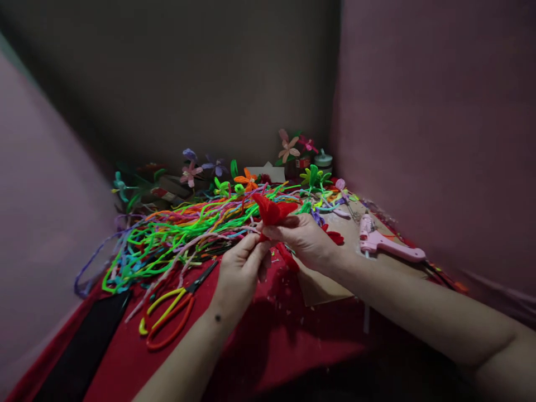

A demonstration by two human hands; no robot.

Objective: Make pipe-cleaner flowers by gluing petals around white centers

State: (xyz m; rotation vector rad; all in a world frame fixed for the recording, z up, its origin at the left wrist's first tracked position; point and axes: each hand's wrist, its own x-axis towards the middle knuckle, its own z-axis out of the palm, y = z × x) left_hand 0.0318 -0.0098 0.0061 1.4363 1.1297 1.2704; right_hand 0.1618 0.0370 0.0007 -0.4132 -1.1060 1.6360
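The fingers of the right hand (304, 237) pinch the base of a red pipe-cleaner flower (274, 212) at the centre of the frame; those of the left hand (245, 262) press together just below, and whether they grip its stem is hard to make out. The hands cover the flower's lower part. Behind them, a heap of colored pipe cleaners (180, 226) spreads across the left and centre, its far side lost among dim flowers. Scissors with red and yellow handles (171, 318) lie at lower left, on a red cloth (285, 340). At right, a pink glue gun (379, 240) rests on cardboard (345, 223), which the right forearm partly hides.
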